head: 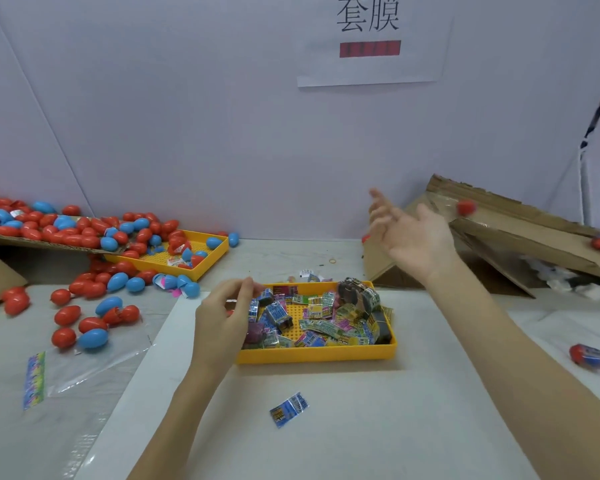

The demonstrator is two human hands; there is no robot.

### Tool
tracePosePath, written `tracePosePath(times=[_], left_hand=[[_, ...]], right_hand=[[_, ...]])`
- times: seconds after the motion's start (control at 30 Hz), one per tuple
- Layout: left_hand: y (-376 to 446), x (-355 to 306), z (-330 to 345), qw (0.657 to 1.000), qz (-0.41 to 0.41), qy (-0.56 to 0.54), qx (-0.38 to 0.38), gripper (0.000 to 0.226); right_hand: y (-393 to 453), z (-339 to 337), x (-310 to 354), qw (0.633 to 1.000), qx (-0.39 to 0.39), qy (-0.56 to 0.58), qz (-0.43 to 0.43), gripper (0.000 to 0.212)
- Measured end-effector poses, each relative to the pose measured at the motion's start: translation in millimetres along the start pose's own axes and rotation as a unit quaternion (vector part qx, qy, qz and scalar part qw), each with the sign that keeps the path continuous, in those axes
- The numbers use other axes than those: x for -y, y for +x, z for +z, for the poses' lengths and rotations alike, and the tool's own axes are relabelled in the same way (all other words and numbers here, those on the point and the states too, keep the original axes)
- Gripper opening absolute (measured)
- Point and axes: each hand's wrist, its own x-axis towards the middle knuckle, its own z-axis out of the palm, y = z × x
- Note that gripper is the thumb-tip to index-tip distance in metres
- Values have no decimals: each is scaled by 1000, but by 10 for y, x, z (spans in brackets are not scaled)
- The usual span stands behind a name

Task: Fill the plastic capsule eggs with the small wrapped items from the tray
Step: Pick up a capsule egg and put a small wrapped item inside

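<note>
Loose packet: one blue and yellow wrapped packet point(289, 414) lies flat on the white board point(361, 427), nearest the viewer, between the two forearms and below the left hand.
Left hand: the left hand point(222, 315) hangs at the left edge of the yellow tray point(316, 355), fingers curled with the tips drawn to the thumb; something red shows under the fingers, too hidden to name, so what it holds I cannot tell.
Right hand: the right hand point(407, 232) is raised, palm up, fingers spread and released, holding nothing.
Tray: just right of the left hand and below the right hand, it holds a heap of small wrapped packets point(321, 318).
Red egg: a blurred red egg point(466, 207) sits just right of the right hand, apart from its fingers, against the cardboard ramp point(520, 233).
Egg pile: red and blue eggs point(80, 233) are well left of the left hand, across cardboard, a second yellow tray point(205, 263) and the table.
Hard to make out: a red and blue wrapped thing point(590, 356) at the right edge is blurred; eggs on the ramp's far end are cut off.
Surface: pale table point(284, 258) with a clear plastic sheet point(94, 358) left of the left forearm.
Room: plain white wall point(205, 116) with a paper sign point(369, 39) above the right hand.
</note>
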Motion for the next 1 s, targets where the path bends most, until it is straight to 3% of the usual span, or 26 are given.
tracePosePath(times=[0.13, 0.3, 0.47, 0.63, 0.77, 1.0], left_hand=[[18, 75, 8, 998, 6, 70, 3, 13], [16, 181, 11, 994, -6, 104, -44, 12], [175, 341, -30, 988, -86, 88, -97, 14], [615, 539, -83, 952, -54, 293, -62, 29], [1187, 642, -267, 926, -54, 373, -37, 33], [1941, 964, -675, 831, -56, 553, 35, 41]], right_hand=[[-157, -333, -457, 969, 7, -239, 60, 76], [-249, -469, -725, 931, -7, -364, -2, 60], [-383, -462, -910, 826, 49, -552, -102, 50], [-407, -476, -1029, 749, 51, -648, -128, 44], [-408, -498, -1022, 749, 49, -647, -133, 45], [-381, -508, -1019, 761, 43, -634, -133, 44]])
